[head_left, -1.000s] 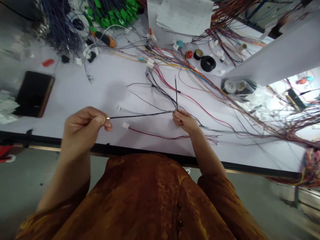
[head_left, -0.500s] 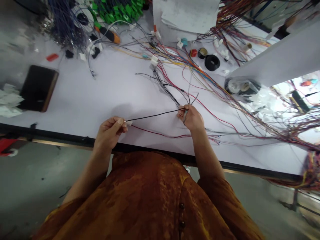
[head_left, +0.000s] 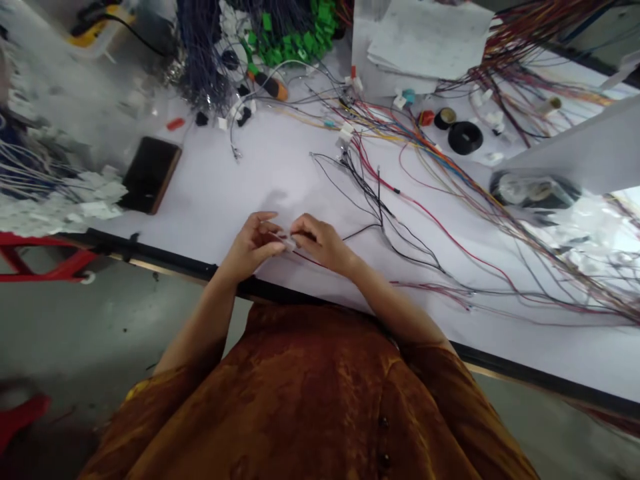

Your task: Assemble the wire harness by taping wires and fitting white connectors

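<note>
My left hand (head_left: 249,248) pinches a small white connector (head_left: 290,245) between thumb and fingers, just above the table's front edge. A red wire (head_left: 311,260) runs from the connector to the right, beneath my other hand. Close beside it, my right hand (head_left: 325,245) has its fingertips closed on a black wire (head_left: 363,231), whose tip is hidden near the connector. That wire trails back to a dark wire bundle (head_left: 367,190) on the table, which leads up to a white connector block (head_left: 346,132).
A dark phone-like slab (head_left: 151,175) lies at left beside piled white connectors (head_left: 93,193). Green connectors (head_left: 295,43), an orange-and-black tool (head_left: 271,86) and papers (head_left: 430,40) are at the back. Black tape rolls (head_left: 465,137) and a long multicoloured harness (head_left: 480,190) lie to the right.
My right hand has let go of the dark bundle and come left to my left hand, now on the black wire. The bundle lies loose on the table. The view has swung left.
</note>
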Tool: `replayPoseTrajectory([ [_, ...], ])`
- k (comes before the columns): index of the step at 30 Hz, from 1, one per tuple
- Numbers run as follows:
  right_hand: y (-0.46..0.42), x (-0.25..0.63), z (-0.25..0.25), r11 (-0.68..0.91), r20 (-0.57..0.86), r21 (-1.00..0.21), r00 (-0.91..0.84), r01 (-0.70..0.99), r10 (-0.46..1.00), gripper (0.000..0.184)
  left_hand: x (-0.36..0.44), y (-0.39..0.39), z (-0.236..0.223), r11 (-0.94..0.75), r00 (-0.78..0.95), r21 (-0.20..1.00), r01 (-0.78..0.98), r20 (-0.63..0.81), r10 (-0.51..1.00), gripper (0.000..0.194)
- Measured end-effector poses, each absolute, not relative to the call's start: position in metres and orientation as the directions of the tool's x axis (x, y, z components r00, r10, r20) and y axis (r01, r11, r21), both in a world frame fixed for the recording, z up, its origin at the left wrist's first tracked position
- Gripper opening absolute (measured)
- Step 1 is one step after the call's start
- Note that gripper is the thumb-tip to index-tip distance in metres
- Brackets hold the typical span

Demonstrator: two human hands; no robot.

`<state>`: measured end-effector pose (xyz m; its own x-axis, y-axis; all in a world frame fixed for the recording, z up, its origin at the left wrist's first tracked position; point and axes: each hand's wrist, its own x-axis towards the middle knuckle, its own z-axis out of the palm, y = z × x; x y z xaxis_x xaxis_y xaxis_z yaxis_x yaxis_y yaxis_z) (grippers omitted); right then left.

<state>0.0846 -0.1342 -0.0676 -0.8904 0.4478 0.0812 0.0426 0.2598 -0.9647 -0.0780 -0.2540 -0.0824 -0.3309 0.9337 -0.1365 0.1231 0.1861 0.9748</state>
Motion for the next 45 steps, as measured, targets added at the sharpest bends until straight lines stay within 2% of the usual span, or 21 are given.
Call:
replayPoseTrajectory([
  [1, -0.132, 0.082, -0.072, 0.231, 0.068, -0.972, -0.876, 0.050, 0.478, 0.010, -0.080, -0.254, -0.084, 0.195, -0.315, 0.941, 0.277, -0.103, 0.943, 0.055],
  [2, -0.129, 0.081, -0.076, 0.216, 0.062, -0.975, -0.864, 0.055, 0.500, 0.012, -0.080, -0.255, -0.086, 0.200, -0.283, 0.882, 0.428, -0.080, 0.956, 0.053],
  [4, -0.122, 0.084, -0.082, 0.212, 0.040, -0.974, -0.861, 0.079, 0.507, 0.012, -0.080, -0.256, -0.089, 0.192, -0.201, 0.756, 0.625, -0.082, 0.976, 0.031],
  [5, -0.120, 0.086, -0.083, 0.216, 0.025, -0.972, -0.866, 0.097, 0.500, 0.011, -0.080, -0.257, -0.090, 0.187, -0.174, 0.735, 0.652, -0.095, 0.980, 0.022],
  [6, -0.119, 0.088, -0.084, 0.219, 0.007, -0.969, -0.866, 0.118, 0.499, 0.011, -0.080, -0.257, -0.090, 0.194, -0.173, 0.750, 0.632, -0.107, 0.979, 0.019],
  [8, -0.119, 0.092, -0.084, 0.204, -0.036, -0.966, -0.859, 0.162, 0.511, 0.010, -0.082, -0.259, -0.091, 0.232, -0.234, 0.848, 0.477, -0.132, 0.963, 0.023],
  [11, -0.119, 0.095, -0.082, 0.123, -0.117, -0.970, -0.847, 0.209, 0.518, 0.013, -0.085, -0.262, -0.093, 0.241, -0.320, 0.969, 0.049, -0.214, 0.923, 0.029],
  [14, -0.120, 0.097, -0.080, 0.051, -0.176, -0.973, -0.868, 0.225, 0.465, 0.019, -0.085, -0.263, -0.097, 0.207, -0.347, 0.925, -0.317, -0.317, 0.883, 0.027],
  [18, -0.121, 0.097, -0.077, 0.028, -0.190, -0.975, -0.885, 0.222, 0.425, 0.021, -0.077, -0.261, -0.101, 0.197, -0.334, 0.821, -0.536, -0.420, 0.843, 0.028],
  [22, -0.123, 0.097, -0.074, 0.058, -0.161, -0.976, -0.878, 0.209, 0.452, 0.019, -0.072, -0.258, -0.101, 0.207, -0.321, 0.775, -0.598, -0.468, 0.823, 0.031],
  [29, -0.124, 0.097, -0.072, 0.034, -0.179, -0.976, -0.881, 0.216, 0.437, 0.020, -0.072, -0.257, -0.096, 0.223, -0.326, 0.788, -0.574, -0.470, 0.820, 0.035],
  [36, -0.126, 0.101, -0.076, -0.164, -0.265, -0.962, -0.891, 0.218, 0.368, 0.026, -0.071, -0.260, -0.094, 0.242, -0.312, 0.789, -0.565, -0.476, 0.822, 0.033],
  [39, -0.126, 0.102, -0.079, -0.197, -0.265, -0.958, -0.903, 0.207, 0.340, 0.026, -0.073, -0.260, -0.097, 0.275, -0.277, 0.771, -0.574, -0.499, 0.821, 0.034],
  [42, -0.130, 0.100, -0.081, -0.105, -0.217, -0.976, -0.897, 0.192, 0.384, 0.023, -0.072, -0.260, -0.099, 0.288, -0.291, 0.789, -0.543, -0.498, 0.817, 0.033],
  [45, -0.140, 0.096, -0.080, 0.123, -0.089, -0.977, -0.857, 0.174, 0.507, 0.019, -0.066, -0.263, -0.094, 0.266, -0.389, 0.883, -0.386, -0.417, 0.821, 0.027],
])
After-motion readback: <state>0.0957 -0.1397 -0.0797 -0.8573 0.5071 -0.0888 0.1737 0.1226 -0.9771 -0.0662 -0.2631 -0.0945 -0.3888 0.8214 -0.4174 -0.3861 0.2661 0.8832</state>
